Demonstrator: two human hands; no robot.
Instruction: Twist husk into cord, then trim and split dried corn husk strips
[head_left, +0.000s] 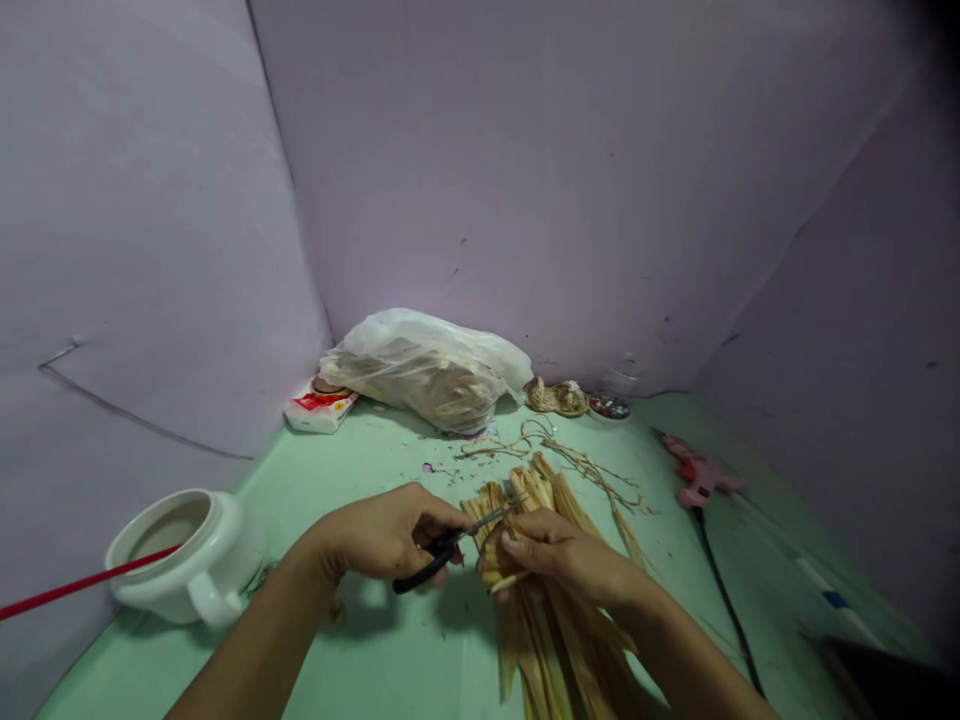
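My left hand is closed around the black handles of a pair of scissors. The metal blades point right and reach the upper edge of a folded dried husk. My right hand pinches that husk between thumb and fingers, just beyond the blade tips. Below and behind this hand lies a bundle of long, straw-coloured dried husks on the green tabletop. Whether the blades are cutting into the husk cannot be made out. My right fingertips are partly hidden behind it.
A translucent plastic bag lies at the back wall beside a red-and-white box. Thin fibre strands and woven pieces are nearby. On the left stands a white pot with a red stick; on the right, a pink glue gun.
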